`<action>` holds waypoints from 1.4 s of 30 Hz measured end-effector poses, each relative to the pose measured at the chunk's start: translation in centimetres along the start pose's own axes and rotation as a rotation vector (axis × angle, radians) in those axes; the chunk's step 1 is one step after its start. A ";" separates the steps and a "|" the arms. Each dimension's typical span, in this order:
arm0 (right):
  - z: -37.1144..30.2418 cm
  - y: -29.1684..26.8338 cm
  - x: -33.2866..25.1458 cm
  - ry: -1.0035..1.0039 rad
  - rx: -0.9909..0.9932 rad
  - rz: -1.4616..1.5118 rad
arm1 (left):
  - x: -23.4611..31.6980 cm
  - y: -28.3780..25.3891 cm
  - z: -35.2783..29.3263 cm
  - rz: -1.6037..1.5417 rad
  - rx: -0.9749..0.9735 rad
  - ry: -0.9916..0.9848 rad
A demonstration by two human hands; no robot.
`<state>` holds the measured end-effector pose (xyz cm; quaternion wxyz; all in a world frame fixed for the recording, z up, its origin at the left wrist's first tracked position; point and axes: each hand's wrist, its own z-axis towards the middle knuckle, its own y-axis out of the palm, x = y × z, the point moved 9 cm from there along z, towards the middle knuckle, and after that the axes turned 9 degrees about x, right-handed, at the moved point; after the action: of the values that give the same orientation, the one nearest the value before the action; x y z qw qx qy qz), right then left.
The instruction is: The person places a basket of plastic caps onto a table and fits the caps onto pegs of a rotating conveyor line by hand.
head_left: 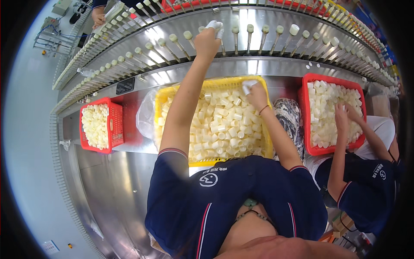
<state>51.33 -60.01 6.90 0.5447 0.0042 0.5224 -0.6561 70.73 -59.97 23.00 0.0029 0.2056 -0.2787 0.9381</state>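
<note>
My left hand reaches to the near row of upright metal rods, its white-covered fingertips closed on the cap end of one rod and mostly hiding it. Pale cream plastic caps top the neighbouring rods. Lower and to the right, my right hand is over the far right corner of a yellow basket. Its fingers, also in white covers, are drawn together; whatever they hold is hidden. Many loose, short hollow cream caps fill this basket, right in front of my body.
Red baskets of similar caps stand left and right. A co-worker's hands are over the right one; another person's hand shows far left. A clear plastic bag and patterned cloth flank the yellow basket.
</note>
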 end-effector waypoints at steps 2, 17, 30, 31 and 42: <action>-1.8 3.2 -0.2 -0.011 -0.104 -0.019 | 3.0 -1.0 -1.5 0.072 0.088 0.131; 2.9 -0.7 -2.9 0.041 0.112 0.365 | -4.2 2.5 -27.3 0.254 -0.727 -0.420; 18.6 -5.6 -9.0 -0.039 0.254 -0.021 | -5.3 -4.0 -27.7 -0.148 -0.277 -0.768; 18.9 -5.1 -8.5 -0.038 0.250 -0.019 | -5.6 -4.9 -27.1 -0.258 -0.161 -0.726; 5.9 1.3 -3.4 -0.120 -0.249 -0.395 | -5.6 -10.9 -14.9 -0.086 0.215 -0.285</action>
<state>57.02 -61.49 10.67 0.4322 -0.2040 0.5566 -0.6796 71.42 -42.34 15.14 -0.0187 0.3473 -0.1656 0.9228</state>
